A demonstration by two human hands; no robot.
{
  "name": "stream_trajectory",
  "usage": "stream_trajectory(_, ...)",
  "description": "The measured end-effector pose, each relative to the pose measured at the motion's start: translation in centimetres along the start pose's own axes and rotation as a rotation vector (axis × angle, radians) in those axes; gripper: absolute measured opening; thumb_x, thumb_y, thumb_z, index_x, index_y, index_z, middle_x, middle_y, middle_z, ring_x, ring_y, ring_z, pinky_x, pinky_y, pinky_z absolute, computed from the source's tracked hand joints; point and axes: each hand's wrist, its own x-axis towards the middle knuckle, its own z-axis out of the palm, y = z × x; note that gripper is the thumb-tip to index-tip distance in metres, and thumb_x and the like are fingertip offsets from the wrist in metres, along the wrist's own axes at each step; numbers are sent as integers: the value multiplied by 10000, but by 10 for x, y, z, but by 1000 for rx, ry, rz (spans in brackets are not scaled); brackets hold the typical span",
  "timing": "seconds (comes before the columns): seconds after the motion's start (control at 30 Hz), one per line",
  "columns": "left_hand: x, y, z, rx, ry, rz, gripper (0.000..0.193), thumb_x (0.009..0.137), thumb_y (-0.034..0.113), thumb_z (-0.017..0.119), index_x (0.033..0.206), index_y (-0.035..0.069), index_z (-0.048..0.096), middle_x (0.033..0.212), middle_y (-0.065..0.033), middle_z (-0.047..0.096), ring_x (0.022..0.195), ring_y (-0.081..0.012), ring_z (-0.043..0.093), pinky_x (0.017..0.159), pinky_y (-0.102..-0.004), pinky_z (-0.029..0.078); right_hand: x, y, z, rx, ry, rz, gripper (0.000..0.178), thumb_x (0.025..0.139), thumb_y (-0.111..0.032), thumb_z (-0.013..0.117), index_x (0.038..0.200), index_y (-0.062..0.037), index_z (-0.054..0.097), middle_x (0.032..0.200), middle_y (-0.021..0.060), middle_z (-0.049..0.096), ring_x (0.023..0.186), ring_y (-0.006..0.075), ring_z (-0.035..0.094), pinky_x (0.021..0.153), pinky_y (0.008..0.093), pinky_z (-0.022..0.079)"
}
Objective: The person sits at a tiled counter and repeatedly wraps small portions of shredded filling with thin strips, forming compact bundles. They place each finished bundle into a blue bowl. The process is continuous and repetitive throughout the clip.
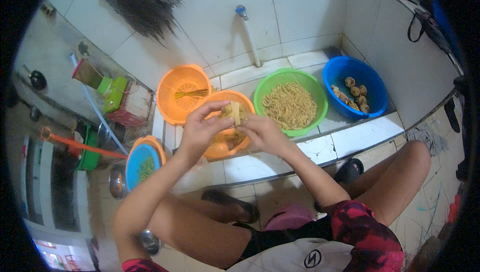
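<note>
My left hand (202, 127) and my right hand (262, 129) meet over the nearer orange basin (214, 151). Between their fingertips they pinch a pale yellow food strip (235, 113), which stands upright and looks folded or bundled. The basin below is partly hidden by my hands; yellowish-brown food pieces (234, 140) show in it. To the right, a green basin (259, 92) holds a heap of pale yellow, noodle-like strips (290, 106). Farther right, several brownish rolled bundles (355, 91) lie in a blue basin (377, 84).
An orange colander (171, 109) with thin brown sticks (191, 93) stands at the back left. A light-blue bowl (132, 164) of chopped greens (146, 168) sits left of my arm. Behind the basins, a tap (241, 12) and white pipe (253, 44) run down the tiled wall. The tiled ledge (307, 149) edges the basins.
</note>
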Motion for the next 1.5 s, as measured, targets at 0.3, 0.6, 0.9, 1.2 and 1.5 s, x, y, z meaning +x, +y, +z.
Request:
stream_trajectory(0.3, 8, -12, -10, 464, -11, 273, 329, 833, 55, 730, 1151, 12, 659, 1167, -82, 626, 1026, -155, 627, 922, -304, 500, 19, -33, -32, -220, -44, -139, 114, 854, -94, 650, 952, -37, 657, 840, 122, 616, 777, 323, 629, 663, 400, 500)
stream_trajectory(0.6, -1, -11, -12, 73, -259, -74, 408, 837, 47, 726, 1224, -8, 605, 1205, -74, 612, 1081, -162, 606, 964, -325, 486, 19, -6, -43, -59, 47, -100, 91, 850, -72, 628, 924, -19, 630, 823, 131, 607, 803, 351, 611, 699, 404, 502)
stream_trajectory(0.9, 7, -6, -10, 129, 12, 207, 445, 869, 16, 684, 1294, -11, 557, 1321, -97, 538, 1231, -188, 518, 1038, -341, 455, 10, -20, 1, -16, -47, -48, 118, 873, -70, 621, 971, -11, 650, 846, 143, 616, 801, 347, 636, 692, 415, 510)
stream_trajectory(1.2, 1, -6, -14, 448, -154, 136, 424, 863, 15, 668, 1277, 7, 576, 1309, -98, 540, 1235, -205, 525, 1043, -343, 454, 20, -20, -38, -120, 3, -66, 105, 875, -73, 635, 962, -19, 657, 837, 133, 624, 771, 315, 630, 669, 370, 496)
stream_trajectory(1.5, -2, -5, -11, -67, -198, -133, 436, 892, 35, 662, 1307, 0, 534, 1268, -90, 578, 1163, -204, 584, 997, -338, 496, 13, 2, -20, 74, 28, 1, 120, 876, -79, 615, 956, 3, 652, 916, 146, 660, 821, 333, 643, 732, 388, 509)
